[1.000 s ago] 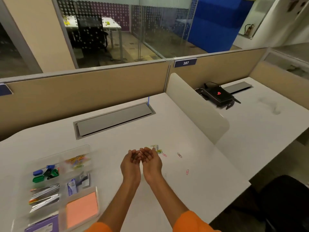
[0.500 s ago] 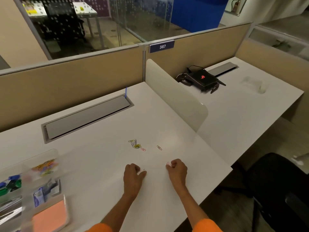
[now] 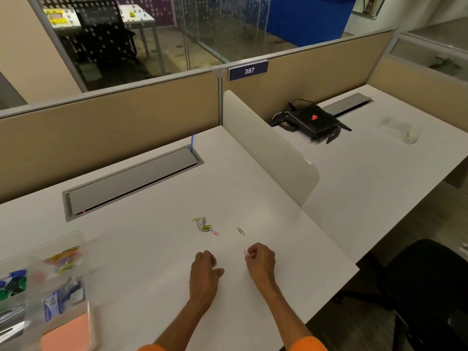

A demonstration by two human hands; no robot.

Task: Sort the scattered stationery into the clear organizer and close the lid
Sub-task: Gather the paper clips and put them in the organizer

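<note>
A small heap of coloured paper clips (image 3: 203,224) lies on the white desk (image 3: 152,236), with a pink clip (image 3: 215,233) and a brown clip (image 3: 240,231) loose to its right. My right hand (image 3: 260,260) pinches a red paper clip (image 3: 246,253) at its fingertips, low over the desk. My left hand (image 3: 205,268) rests curled on the desk beside it; whether it holds anything is hidden. The clear organizer (image 3: 50,287) sits at the far left with its lid open, holding paper clips, binder clips, staples and orange sticky notes.
A grey cable tray lid (image 3: 131,181) is set into the desk behind the clips. A curved white divider (image 3: 268,150) separates the neighbouring desk, where a black device (image 3: 312,120) lies. A black chair (image 3: 425,287) stands at the lower right.
My hands came apart from a cupped pose near the clip heap and dropped toward me. The right hand closed on the red clip. The view shifted right, pushing the organizer to the edge.
</note>
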